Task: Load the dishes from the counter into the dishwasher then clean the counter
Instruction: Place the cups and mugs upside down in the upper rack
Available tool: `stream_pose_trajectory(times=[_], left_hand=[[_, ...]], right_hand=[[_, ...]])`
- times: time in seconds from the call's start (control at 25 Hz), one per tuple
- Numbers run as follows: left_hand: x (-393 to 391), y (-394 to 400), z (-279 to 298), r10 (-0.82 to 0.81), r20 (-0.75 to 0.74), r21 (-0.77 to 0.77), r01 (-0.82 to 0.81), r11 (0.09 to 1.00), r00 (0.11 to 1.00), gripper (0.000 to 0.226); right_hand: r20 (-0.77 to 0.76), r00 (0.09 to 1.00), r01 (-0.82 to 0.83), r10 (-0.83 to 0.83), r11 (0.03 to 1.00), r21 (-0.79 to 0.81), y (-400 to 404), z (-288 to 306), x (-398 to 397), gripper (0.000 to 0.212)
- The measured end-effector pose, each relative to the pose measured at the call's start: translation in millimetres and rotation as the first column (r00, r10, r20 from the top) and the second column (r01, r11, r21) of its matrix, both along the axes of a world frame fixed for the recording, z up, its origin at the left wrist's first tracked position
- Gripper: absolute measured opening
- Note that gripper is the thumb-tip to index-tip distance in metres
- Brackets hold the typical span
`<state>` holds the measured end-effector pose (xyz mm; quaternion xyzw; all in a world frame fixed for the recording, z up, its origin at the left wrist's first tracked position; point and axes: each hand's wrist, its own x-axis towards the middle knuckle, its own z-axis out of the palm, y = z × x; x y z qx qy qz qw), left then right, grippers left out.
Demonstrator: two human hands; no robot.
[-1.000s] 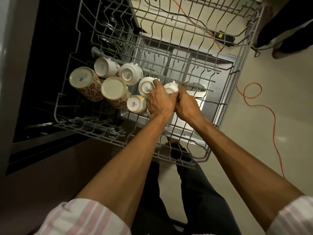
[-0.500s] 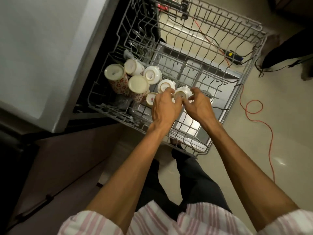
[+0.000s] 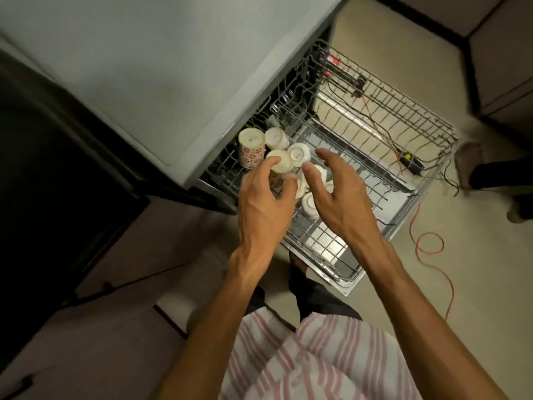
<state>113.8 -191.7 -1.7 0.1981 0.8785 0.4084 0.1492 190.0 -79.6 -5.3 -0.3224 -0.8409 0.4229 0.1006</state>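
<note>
Both our hands have lifted off the small white cups [image 3: 310, 202]; left hand [image 3: 264, 207] and right hand [image 3: 341, 200] now hover with relaxed fingers, holding nothing. We see the cups upside down in the dishwasher's pulled-out upper rack [image 3: 403, 134], beside two red-flowered mugs [image 3: 251, 150].

Left hand [image 3: 264, 206] and right hand [image 3: 336, 194] are covering several upturned cups [image 3: 310, 202] in the rack [image 3: 375, 134]; cup count beneath them can't be told. Counter [image 3: 161, 67] is hiding the rack's rear-left part and dishwasher interior. Base stamps on cups are too small to read. A second person's leg [image 3: 501, 176] at right is running out of frame, blurred. Orange cable [image 3: 427, 249] is disappearing behind the right forearm.
</note>
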Motion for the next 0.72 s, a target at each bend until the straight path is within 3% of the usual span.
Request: stream_pose_trajectory(times=[0.28,0.72], left_hand=[[-14.1,-75.6,46.2,0.299,-0.01,0.093,-0.296,0.951,0.954,0.048],[-36.0,-238.5,91.7,0.728,-0.023,0.143,-0.719,0.681,0.685,0.045]], right_hand=[[-0.088,0.939,-0.327,0.332,0.943,0.064,-66.7,50.9,-55.9,0.055],[-0.11,0.67,-0.726,0.734,0.679,0.108,-209.7,98.4,-122.8,0.06]])
